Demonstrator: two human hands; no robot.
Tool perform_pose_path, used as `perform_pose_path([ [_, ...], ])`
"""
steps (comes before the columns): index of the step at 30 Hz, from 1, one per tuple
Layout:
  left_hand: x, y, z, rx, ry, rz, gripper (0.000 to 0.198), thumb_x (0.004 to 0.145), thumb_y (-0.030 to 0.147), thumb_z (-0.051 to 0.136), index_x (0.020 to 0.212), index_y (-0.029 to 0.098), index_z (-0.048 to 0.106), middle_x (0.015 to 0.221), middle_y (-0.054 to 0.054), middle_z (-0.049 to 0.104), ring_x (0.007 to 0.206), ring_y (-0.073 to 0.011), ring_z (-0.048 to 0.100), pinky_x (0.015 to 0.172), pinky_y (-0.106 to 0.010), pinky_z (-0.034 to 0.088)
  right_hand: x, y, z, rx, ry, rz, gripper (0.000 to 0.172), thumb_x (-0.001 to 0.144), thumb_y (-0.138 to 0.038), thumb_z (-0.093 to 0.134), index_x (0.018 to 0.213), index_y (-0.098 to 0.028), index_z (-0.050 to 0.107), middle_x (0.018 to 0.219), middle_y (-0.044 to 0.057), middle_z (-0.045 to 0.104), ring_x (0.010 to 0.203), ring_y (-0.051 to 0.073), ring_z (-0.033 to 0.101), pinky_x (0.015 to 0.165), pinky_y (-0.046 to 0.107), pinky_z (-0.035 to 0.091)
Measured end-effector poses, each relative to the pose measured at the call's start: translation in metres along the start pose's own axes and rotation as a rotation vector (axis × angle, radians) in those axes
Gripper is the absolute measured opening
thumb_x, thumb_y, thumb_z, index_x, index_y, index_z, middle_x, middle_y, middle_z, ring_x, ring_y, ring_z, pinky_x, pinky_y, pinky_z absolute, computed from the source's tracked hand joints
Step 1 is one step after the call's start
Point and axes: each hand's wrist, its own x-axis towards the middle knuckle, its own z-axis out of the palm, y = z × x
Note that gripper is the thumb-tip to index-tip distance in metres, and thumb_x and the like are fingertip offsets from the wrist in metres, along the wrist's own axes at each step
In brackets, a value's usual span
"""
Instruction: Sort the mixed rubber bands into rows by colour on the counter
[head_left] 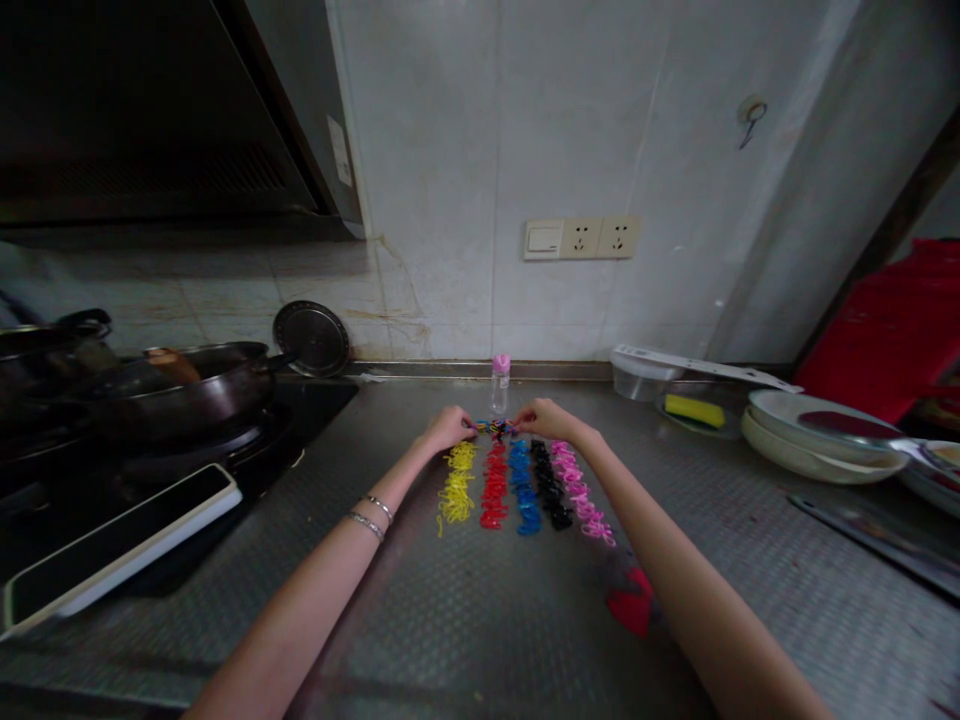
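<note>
Both my arms reach forward over a steel counter point(480, 620). My left hand point(448, 428) and my right hand point(546, 420) are closed in pinches at a small mixed pile of coloured rubber bands point(495, 428). In front of that pile lie sorted rows: yellow bands point(457, 485), red bands point(494, 487), blue bands point(524, 490), black bands point(550, 487) and pink bands point(581, 492). A small clear bottle with a pink cap point(500, 383) stands just behind the pile. Two bracelets sit on my left wrist.
A dark wok point(187, 385) sits on the stove at left, with a round lid point(311, 338) against the wall and a white-edged board point(120, 545) nearer me. Bowls point(817, 440), a yellow sponge point(694, 410) and a plastic container point(637, 375) stand at right. A red object point(630, 605) lies under my right forearm.
</note>
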Motion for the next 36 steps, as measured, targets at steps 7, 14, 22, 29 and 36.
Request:
perform_pose_path([
  [7,0.002,-0.002,0.000,-0.005,0.040,-0.037,0.019,0.068,0.026,0.055,0.077,0.020,0.070,0.080,-0.006,0.067,0.073,-0.0159,0.059,0.065,-0.022,0.041,-0.003,0.000,-0.003,-0.031,0.011,0.008,0.023,0.071,-0.023,0.052,0.083,-0.017,0.071,0.072,0.003,0.068,0.064,0.012,0.057,0.056,0.017,0.037],
  [14,-0.001,-0.006,-0.006,0.112,0.083,-0.015,0.018,0.068,0.021,0.053,0.072,0.021,0.070,0.080,-0.007,0.067,0.076,-0.0178,0.059,0.068,-0.025,0.042,-0.003,0.003,-0.007,-0.053,0.016,0.013,0.023,0.070,-0.021,0.052,0.083,-0.016,0.070,0.072,0.003,0.068,0.065,0.012,0.058,0.056,0.017,0.038],
  [22,0.000,0.007,-0.010,0.009,0.131,0.075,0.022,0.070,0.024,0.049,0.076,0.018,0.070,0.078,-0.006,0.067,0.072,-0.0161,0.059,0.065,-0.023,0.041,-0.007,0.014,-0.021,-0.031,0.091,0.068,0.024,0.069,-0.020,0.052,0.085,-0.014,0.069,0.077,0.004,0.068,0.069,0.014,0.059,0.061,0.019,0.041],
  [29,0.007,0.043,0.004,-0.117,0.063,0.253,0.025,0.070,0.027,0.049,0.074,0.015,0.070,0.070,-0.004,0.067,0.061,-0.0130,0.056,0.058,-0.021,0.039,-0.010,0.015,-0.027,-0.034,0.104,0.088,0.025,0.068,-0.018,0.052,0.086,-0.014,0.069,0.076,0.004,0.068,0.066,0.013,0.059,0.062,0.019,0.042],
  [36,0.011,0.063,0.023,-0.099,0.015,0.213,0.024,0.069,0.026,0.050,0.075,0.014,0.070,0.072,-0.007,0.066,0.062,-0.0143,0.056,0.060,-0.023,0.040,-0.010,0.016,-0.025,-0.050,0.080,0.099,0.026,0.068,-0.019,0.051,0.087,-0.013,0.069,0.074,0.003,0.067,0.067,0.015,0.060,0.062,0.019,0.042],
])
